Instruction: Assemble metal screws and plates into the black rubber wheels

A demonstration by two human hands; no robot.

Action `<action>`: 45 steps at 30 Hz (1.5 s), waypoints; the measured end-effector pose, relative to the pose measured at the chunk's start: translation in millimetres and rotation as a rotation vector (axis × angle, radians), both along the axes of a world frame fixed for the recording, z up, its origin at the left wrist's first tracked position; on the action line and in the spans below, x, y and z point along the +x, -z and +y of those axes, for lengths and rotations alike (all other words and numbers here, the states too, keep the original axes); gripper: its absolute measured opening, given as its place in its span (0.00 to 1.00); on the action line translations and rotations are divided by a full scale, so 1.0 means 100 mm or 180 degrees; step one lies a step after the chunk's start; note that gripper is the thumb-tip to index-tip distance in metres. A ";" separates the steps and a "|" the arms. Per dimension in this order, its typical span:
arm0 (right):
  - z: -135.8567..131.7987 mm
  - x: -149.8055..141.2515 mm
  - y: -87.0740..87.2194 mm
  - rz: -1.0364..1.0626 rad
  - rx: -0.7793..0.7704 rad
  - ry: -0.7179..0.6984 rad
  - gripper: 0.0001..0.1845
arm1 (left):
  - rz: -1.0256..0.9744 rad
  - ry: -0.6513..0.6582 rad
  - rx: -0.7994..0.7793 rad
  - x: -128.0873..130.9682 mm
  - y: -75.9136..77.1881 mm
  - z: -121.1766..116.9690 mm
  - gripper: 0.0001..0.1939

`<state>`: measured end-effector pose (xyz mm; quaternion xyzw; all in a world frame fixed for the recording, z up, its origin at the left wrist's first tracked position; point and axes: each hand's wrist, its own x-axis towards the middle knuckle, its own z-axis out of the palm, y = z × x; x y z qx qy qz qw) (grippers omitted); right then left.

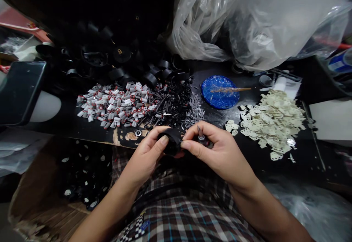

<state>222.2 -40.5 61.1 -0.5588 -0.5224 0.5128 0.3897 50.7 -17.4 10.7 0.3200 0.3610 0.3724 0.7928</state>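
Note:
My left hand (145,154) is closed around a black round plastic housing (173,139), thumb over its rim. My right hand (220,152) holds what looks like a screwdriver (201,138) against the palm, its metal tip pointing up and away from me. Thumb and forefinger of that hand pinch together at the housing's right edge; anything between them is too small to make out. Just beyond the hands lie a heap of grey-white cylinders with red ends (115,104), a pile of small dark springs (167,104) and small grey pieces (195,110).
A blue round lid (217,101) with a brown stick (239,89) lies past my right hand. Pale flat plates (272,121) are heaped on the right. More black housings (118,73) and plastic bags (261,25) fill the back. A phone (20,91) stands left, above a cardboard box (35,198).

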 end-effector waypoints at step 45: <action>-0.09 0.15 0.15 -0.0796 -0.0433 -0.0366 0.04 | 0.1411 -0.0976 0.0786 -0.11 0.02 -0.20 0.09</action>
